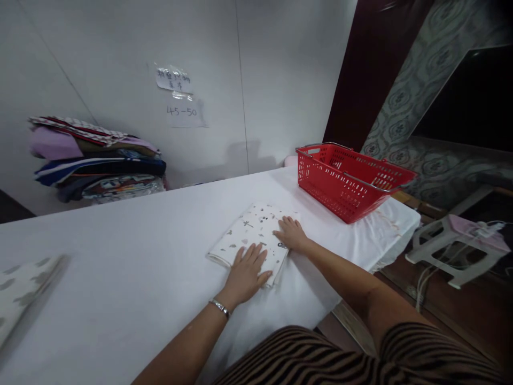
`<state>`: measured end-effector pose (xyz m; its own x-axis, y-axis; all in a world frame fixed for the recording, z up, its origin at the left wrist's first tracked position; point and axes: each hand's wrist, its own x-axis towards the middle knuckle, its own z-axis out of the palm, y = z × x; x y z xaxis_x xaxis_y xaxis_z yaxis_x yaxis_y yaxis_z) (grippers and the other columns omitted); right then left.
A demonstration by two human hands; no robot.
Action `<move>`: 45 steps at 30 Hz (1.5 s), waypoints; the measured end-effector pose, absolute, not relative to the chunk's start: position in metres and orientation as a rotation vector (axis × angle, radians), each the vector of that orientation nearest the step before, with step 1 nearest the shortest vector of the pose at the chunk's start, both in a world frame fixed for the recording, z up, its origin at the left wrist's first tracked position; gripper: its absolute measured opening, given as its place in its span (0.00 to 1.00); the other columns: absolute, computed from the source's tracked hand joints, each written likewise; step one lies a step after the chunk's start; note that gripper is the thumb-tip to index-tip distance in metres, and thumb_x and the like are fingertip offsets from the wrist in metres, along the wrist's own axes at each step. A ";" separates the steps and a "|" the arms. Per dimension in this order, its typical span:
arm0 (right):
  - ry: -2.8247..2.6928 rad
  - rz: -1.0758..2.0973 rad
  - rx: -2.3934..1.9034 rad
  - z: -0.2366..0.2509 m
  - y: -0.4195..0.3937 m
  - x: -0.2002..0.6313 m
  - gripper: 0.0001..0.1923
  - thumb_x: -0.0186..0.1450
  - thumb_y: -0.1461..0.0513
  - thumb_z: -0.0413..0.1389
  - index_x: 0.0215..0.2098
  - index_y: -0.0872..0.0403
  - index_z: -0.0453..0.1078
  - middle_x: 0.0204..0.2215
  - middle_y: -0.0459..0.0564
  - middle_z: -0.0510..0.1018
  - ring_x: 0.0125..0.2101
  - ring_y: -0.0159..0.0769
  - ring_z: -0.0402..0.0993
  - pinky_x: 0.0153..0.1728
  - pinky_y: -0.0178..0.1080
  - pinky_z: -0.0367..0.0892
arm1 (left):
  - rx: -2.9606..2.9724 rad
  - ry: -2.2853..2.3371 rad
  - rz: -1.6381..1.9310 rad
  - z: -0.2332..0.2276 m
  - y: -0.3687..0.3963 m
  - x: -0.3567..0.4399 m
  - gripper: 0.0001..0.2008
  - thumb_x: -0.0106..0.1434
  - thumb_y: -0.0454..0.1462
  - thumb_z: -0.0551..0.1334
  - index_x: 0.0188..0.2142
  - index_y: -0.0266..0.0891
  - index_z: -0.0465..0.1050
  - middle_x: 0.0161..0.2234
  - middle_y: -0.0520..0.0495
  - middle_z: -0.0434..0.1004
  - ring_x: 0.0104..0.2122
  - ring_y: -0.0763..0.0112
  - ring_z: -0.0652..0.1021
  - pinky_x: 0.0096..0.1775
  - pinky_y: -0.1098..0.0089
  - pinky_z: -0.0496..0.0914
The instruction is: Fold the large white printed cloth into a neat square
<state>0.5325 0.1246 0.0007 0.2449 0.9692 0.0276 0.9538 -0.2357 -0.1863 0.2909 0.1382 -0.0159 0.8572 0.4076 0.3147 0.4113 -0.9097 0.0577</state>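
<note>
A folded white cloth with small grey printed shapes lies flat on the white-covered table. My left hand rests flat on its near left part, fingers spread. On the cloth's right edge lies my right hand, palm down with the fingers stretched out. Neither hand grips anything. The cloth's layered edge shows along its left and near sides; what is under my palms is hidden.
A red plastic basket with metal handles stands at the table's far right. Another folded, grey-patterned cloth lies at the left edge. Beyond the table, folded fabrics are stacked by the wall. A stool stands right of the table.
</note>
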 end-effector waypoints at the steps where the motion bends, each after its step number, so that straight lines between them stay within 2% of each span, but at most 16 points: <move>1: -1.825 0.141 -2.337 0.004 0.126 0.535 0.27 0.68 0.48 0.44 0.59 0.54 0.61 0.63 0.58 0.57 0.63 0.48 0.47 0.59 0.51 0.45 | -3.020 -0.671 -0.495 -0.016 0.138 0.291 0.26 0.66 0.49 0.51 0.60 0.41 0.60 0.63 0.43 0.58 0.62 0.55 0.58 0.60 0.49 0.53; 6: -1.565 0.221 -2.397 0.027 0.150 0.572 0.23 0.70 0.54 0.44 0.59 0.54 0.63 0.60 0.57 0.64 0.61 0.43 0.54 0.58 0.42 0.50 | -3.053 -0.764 -0.531 -0.015 0.135 0.291 0.26 0.65 0.49 0.52 0.59 0.42 0.62 0.63 0.44 0.58 0.63 0.55 0.58 0.61 0.49 0.50; 9: -1.485 0.358 -2.461 0.033 0.167 0.599 0.24 0.66 0.55 0.51 0.57 0.57 0.66 0.55 0.59 0.70 0.56 0.46 0.63 0.54 0.40 0.59 | -3.015 -0.967 -0.668 -0.011 0.138 0.285 0.24 0.66 0.49 0.52 0.56 0.41 0.64 0.62 0.43 0.59 0.63 0.56 0.57 0.61 0.48 0.48; 11: -1.463 0.461 -2.480 0.034 0.176 0.611 0.22 0.62 0.55 0.57 0.52 0.57 0.71 0.50 0.58 0.74 0.53 0.48 0.67 0.50 0.40 0.63 | -2.912 -1.221 -0.786 -0.008 0.147 0.276 0.22 0.67 0.47 0.51 0.56 0.40 0.65 0.62 0.42 0.59 0.63 0.55 0.57 0.61 0.48 0.49; 14: -1.442 0.634 -2.470 0.032 0.186 0.622 0.18 0.55 0.57 0.64 0.42 0.58 0.76 0.41 0.57 0.79 0.45 0.48 0.74 0.42 0.38 0.68 | -2.699 -1.725 -0.861 -0.002 0.170 0.258 0.25 0.65 0.47 0.51 0.57 0.34 0.63 0.62 0.36 0.58 0.62 0.53 0.59 0.59 0.52 0.56; 16: -1.411 0.750 -2.445 0.031 0.189 0.625 0.18 0.52 0.58 0.66 0.38 0.59 0.76 0.36 0.56 0.79 0.38 0.46 0.76 0.34 0.38 0.70 | -2.624 -2.062 -0.791 0.003 0.187 0.248 0.31 0.63 0.49 0.52 0.58 0.30 0.60 0.59 0.31 0.63 0.58 0.51 0.65 0.54 0.56 0.63; 19: -1.343 0.911 -2.382 0.031 0.193 0.629 0.18 0.49 0.59 0.68 0.34 0.60 0.75 0.30 0.54 0.78 0.30 0.40 0.76 0.27 0.36 0.70 | -2.643 -2.401 -0.565 0.011 0.206 0.243 0.35 0.59 0.51 0.57 0.58 0.30 0.59 0.51 0.32 0.72 0.51 0.52 0.73 0.47 0.60 0.68; 22: -1.268 1.063 -2.308 0.032 0.192 0.634 0.16 0.48 0.60 0.68 0.31 0.60 0.73 0.27 0.51 0.77 0.27 0.37 0.75 0.24 0.35 0.70 | -2.763 -2.506 -0.377 0.018 0.220 0.246 0.26 0.55 0.47 0.62 0.49 0.34 0.68 0.44 0.37 0.77 0.42 0.55 0.77 0.39 0.66 0.69; 24: -1.222 1.158 -2.258 0.032 0.189 0.635 0.15 0.48 0.60 0.68 0.30 0.59 0.72 0.25 0.50 0.76 0.26 0.37 0.74 0.24 0.34 0.70 | -2.848 -2.480 -0.344 0.023 0.234 0.246 0.18 0.54 0.43 0.63 0.42 0.36 0.71 0.38 0.42 0.79 0.37 0.59 0.78 0.35 0.69 0.69; 26: -1.194 1.239 -2.204 0.029 0.184 0.630 0.15 0.49 0.59 0.67 0.29 0.58 0.71 0.24 0.48 0.76 0.26 0.36 0.74 0.24 0.34 0.70 | -2.858 -2.380 -0.390 0.030 0.256 0.243 0.16 0.53 0.39 0.63 0.41 0.37 0.71 0.38 0.44 0.79 0.37 0.61 0.78 0.34 0.70 0.68; 31: -0.984 1.494 -1.790 0.010 0.175 0.579 0.16 0.51 0.56 0.67 0.27 0.56 0.66 0.22 0.45 0.74 0.23 0.32 0.72 0.23 0.33 0.70 | -2.669 -2.075 -0.609 0.049 0.331 0.224 0.20 0.54 0.36 0.63 0.47 0.37 0.69 0.48 0.42 0.74 0.48 0.59 0.74 0.47 0.67 0.67; 34: -0.839 1.516 -1.728 0.002 0.174 0.544 0.17 0.52 0.56 0.67 0.27 0.55 0.64 0.22 0.46 0.74 0.24 0.33 0.73 0.23 0.34 0.72 | -2.575 -2.137 -0.559 0.044 0.353 0.215 0.25 0.54 0.37 0.63 0.52 0.34 0.67 0.53 0.37 0.70 0.53 0.55 0.71 0.52 0.63 0.65; 36: -0.796 1.515 -1.750 0.003 0.174 0.532 0.17 0.53 0.56 0.67 0.27 0.55 0.64 0.23 0.48 0.75 0.25 0.35 0.74 0.24 0.35 0.73 | -2.575 -2.131 -0.546 0.035 0.350 0.213 0.27 0.56 0.40 0.63 0.54 0.32 0.65 0.56 0.34 0.67 0.55 0.53 0.69 0.54 0.61 0.64; 39: -0.780 1.533 -1.734 0.008 0.173 0.531 0.16 0.56 0.56 0.65 0.30 0.56 0.65 0.24 0.49 0.76 0.25 0.35 0.74 0.25 0.36 0.74 | -2.684 -1.883 -0.631 0.025 0.322 0.213 0.23 0.60 0.41 0.59 0.53 0.34 0.66 0.57 0.37 0.66 0.57 0.55 0.66 0.57 0.60 0.61; 42: -0.700 1.564 -1.698 0.012 0.167 0.536 0.15 0.62 0.53 0.59 0.35 0.57 0.67 0.25 0.49 0.76 0.25 0.34 0.75 0.25 0.37 0.75 | -2.812 -1.511 -0.741 0.022 0.278 0.217 0.19 0.62 0.43 0.57 0.50 0.37 0.70 0.54 0.40 0.69 0.56 0.57 0.67 0.58 0.58 0.59; 45: -0.638 1.601 -1.595 0.013 0.155 0.539 0.13 0.67 0.54 0.52 0.40 0.57 0.66 0.29 0.51 0.77 0.28 0.34 0.76 0.28 0.37 0.76 | -2.962 -1.245 -0.755 0.018 0.232 0.223 0.18 0.63 0.45 0.57 0.49 0.39 0.71 0.52 0.42 0.72 0.53 0.59 0.69 0.56 0.57 0.61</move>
<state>0.5390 0.1555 0.0135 0.0834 0.7999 -0.5942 -0.1721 -0.5758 -0.7993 0.2230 0.2323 0.0185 0.6135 0.7088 0.3481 0.6363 -0.7048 0.3136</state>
